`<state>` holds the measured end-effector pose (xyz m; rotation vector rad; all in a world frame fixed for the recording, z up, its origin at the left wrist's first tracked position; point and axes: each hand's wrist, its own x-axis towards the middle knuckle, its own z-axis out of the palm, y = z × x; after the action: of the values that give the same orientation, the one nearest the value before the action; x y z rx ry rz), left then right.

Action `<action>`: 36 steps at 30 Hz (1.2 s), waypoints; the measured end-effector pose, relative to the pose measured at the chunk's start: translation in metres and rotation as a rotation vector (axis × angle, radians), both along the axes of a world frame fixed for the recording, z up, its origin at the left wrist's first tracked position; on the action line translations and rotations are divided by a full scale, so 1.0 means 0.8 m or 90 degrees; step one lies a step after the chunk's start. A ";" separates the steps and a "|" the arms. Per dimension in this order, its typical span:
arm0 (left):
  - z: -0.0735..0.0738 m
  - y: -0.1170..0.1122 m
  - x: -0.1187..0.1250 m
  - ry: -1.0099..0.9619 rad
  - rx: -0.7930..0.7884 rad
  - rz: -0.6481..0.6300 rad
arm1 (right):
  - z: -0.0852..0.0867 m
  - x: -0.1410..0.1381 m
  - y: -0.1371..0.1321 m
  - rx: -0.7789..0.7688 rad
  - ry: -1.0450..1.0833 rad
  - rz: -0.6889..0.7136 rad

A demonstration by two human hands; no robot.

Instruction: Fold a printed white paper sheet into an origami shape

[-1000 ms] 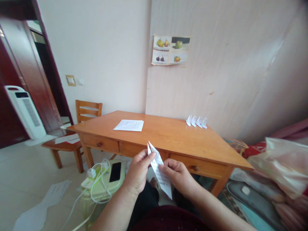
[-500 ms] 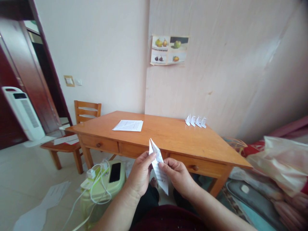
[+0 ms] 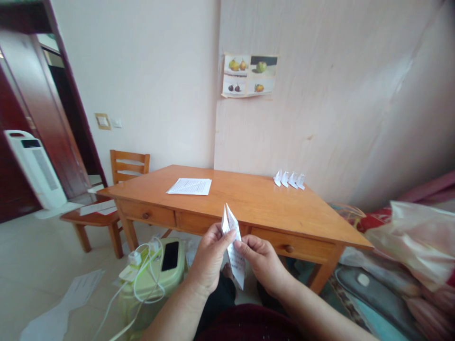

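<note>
A narrow folded sheet of printed paper (image 3: 235, 265) is held between my two hands, over my lap and in front of the table's near edge. Its top parts into two pointed tips. My left hand (image 3: 212, 255) pinches the upper left side, thumb lying on the front. From the right, my right hand (image 3: 265, 259) grips the same paper at mid-height, with thumb and fingers closed on its edge. Several small folded white paper pieces (image 3: 288, 179) stand in a row at the table's far right. A stack of printed sheets (image 3: 189, 186) lies on the table's left half.
The wooden table (image 3: 241, 189) with drawers stands before me. Left of my legs, a green box (image 3: 152, 284) carries a phone (image 3: 170, 255) and white cables. Papers (image 3: 67, 303) lie on the floor, near a wooden chair (image 3: 130, 163). Plastic bags (image 3: 415, 237) are at right.
The folded paper has turned slightly more upright, and its two tips show more plainly apart. My left thumb has shifted a little to the right across it. Both hands keep hold.
</note>
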<state>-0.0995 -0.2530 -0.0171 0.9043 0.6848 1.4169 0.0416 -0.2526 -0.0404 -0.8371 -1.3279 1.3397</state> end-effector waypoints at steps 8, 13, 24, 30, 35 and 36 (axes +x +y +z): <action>-0.004 -0.001 0.004 -0.082 -0.072 -0.094 | -0.010 0.004 0.004 0.062 -0.040 -0.032; 0.000 -0.002 0.007 -0.106 -0.094 -0.082 | -0.011 0.002 0.003 0.064 -0.039 -0.030; -0.001 -0.001 0.005 0.028 -0.053 -0.039 | 0.023 0.011 0.007 0.109 -0.087 -0.119; 0.000 -0.008 0.011 0.052 -0.029 -0.013 | 0.022 0.002 0.016 0.122 -0.077 -0.133; -0.002 -0.006 0.008 0.049 -0.030 -0.027 | 0.022 0.001 0.015 0.114 -0.024 -0.108; -0.002 -0.005 0.008 0.048 -0.033 -0.036 | 0.022 0.002 0.015 0.110 -0.017 -0.103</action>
<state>-0.0933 -0.2568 -0.0190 0.9334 0.7429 1.3144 0.0429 -0.2408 -0.0224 -0.8270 -1.3458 1.0753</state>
